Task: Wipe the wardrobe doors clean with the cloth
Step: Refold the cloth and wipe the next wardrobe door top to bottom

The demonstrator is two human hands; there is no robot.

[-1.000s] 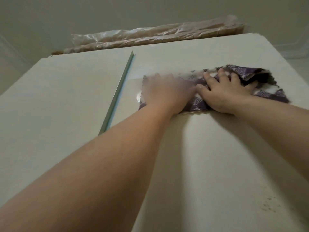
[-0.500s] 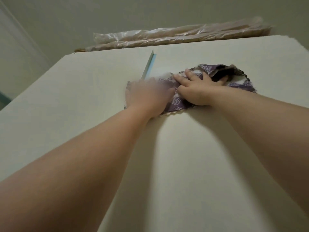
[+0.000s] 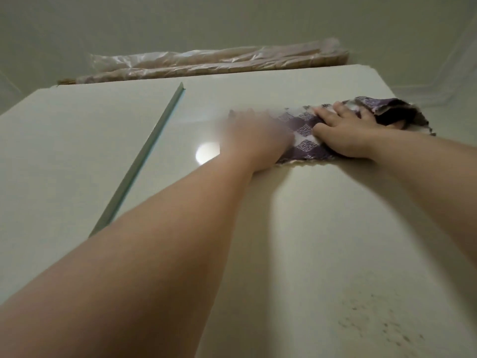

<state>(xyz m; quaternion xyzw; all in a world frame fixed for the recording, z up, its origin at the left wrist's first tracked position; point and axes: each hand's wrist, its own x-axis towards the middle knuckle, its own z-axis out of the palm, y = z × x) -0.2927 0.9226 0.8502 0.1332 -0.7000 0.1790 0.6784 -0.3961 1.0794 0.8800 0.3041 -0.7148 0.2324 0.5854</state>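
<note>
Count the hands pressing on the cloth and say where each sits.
2. The left hand, motion-blurred, is on the left end of the cloth; the right hand lies flat on its middle, with bunched folds beyond the fingers. None appear hidden.

Bare door left of strip.

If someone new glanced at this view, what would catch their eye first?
Both hands pressed on a purple checked cloth high on the right wardrobe door: the left hand motion-blurred, the right hand flat. Next, dark specks low on that door, and plastic-wrapped rolls on top.
</note>
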